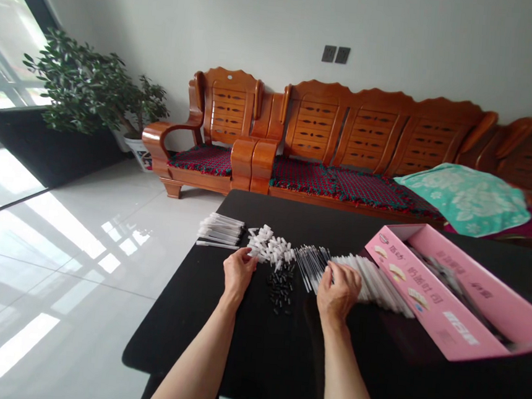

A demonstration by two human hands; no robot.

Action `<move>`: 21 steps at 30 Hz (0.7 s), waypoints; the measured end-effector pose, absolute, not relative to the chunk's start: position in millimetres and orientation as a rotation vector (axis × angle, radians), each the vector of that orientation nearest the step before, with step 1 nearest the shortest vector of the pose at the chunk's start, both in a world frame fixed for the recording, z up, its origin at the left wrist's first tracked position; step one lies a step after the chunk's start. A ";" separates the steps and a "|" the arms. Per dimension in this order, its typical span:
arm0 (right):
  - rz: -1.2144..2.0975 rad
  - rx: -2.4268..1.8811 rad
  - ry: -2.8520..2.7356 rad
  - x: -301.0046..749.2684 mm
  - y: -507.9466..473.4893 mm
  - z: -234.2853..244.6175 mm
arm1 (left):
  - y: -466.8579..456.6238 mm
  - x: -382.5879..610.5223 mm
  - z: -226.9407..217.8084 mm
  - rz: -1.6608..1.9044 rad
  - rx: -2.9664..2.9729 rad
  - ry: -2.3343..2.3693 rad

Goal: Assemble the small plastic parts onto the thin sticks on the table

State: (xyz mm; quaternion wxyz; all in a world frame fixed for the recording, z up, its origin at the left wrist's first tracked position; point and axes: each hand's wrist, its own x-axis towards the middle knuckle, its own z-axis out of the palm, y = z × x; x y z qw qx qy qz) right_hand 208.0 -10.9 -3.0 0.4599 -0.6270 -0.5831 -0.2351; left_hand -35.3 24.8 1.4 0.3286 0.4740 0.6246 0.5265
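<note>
On the black table (181, 316), my left hand (238, 273) reaches to the edge of a heap of small white plastic pen parts (269, 244), its fingertips bunched against the heap. Whether they pinch a piece is hard to tell. My right hand (337, 296) rests among thin pen refills (311, 267), its fingers closed on some of them. White plastic tubes (370, 283) fan out beyond it. Between my hands lies a scatter of small black tips (280, 288). A neat bundle of white pen barrels (220, 230) lies left of the heap.
An open pink cardboard box (453, 296) stands on the table's right side, with grey contents. Beyond the table's far edge is a wooden sofa (355, 139) with a green towel (464, 198). A potted plant (93, 91) stands by the window. Tiled floor (79, 257) lies left.
</note>
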 end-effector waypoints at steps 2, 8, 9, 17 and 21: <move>-0.569 -1.500 -1.491 201.1 -9.4 -3.2 | 27.8 -33.6 1.4 1.361 1.257 1.643; -0.575 -1.410 -1.555 196.8 -7.4 -7.4 | 35.3 -40.8 -1.4 1.361 1.387 1.709; -0.573 -1.406 -1.561 197.4 -7.7 -8.1 | 36.0 -46.0 -1.6 1.411 1.421 1.763; -0.567 -1.404 -1.562 199.1 -9.4 -11.3 | 38.5 -81.1 -7.2 1.365 1.663 2.194; -0.558 -1.398 -1.572 199.8 -9.9 -13.1 | 39.4 -79.4 -14.1 1.232 1.748 2.209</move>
